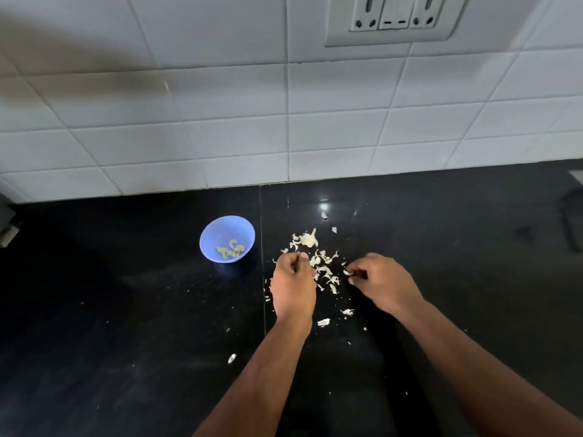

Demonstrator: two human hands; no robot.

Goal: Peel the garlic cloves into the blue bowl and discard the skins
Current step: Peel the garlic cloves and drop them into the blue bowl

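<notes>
A small blue bowl [227, 238] stands on the black counter and holds several peeled garlic cloves [232, 249]. To its right lies a scatter of white garlic skins [325, 269] around the remains of a garlic bulb [308, 239]. My left hand [293, 285] hovers at the left edge of the skins with its fingers curled; whether it holds anything is hidden. My right hand [381, 283] sits at the right edge of the pile, its fingertips pinching a small white piece of garlic [348, 272].
The black counter [126, 342] meets a white tiled wall [284, 121] with a socket plate [394, 17] at the top right. Loose skin flakes lie nearer me, one piece [232, 358] alone at the front left. Dark objects sit at both side edges.
</notes>
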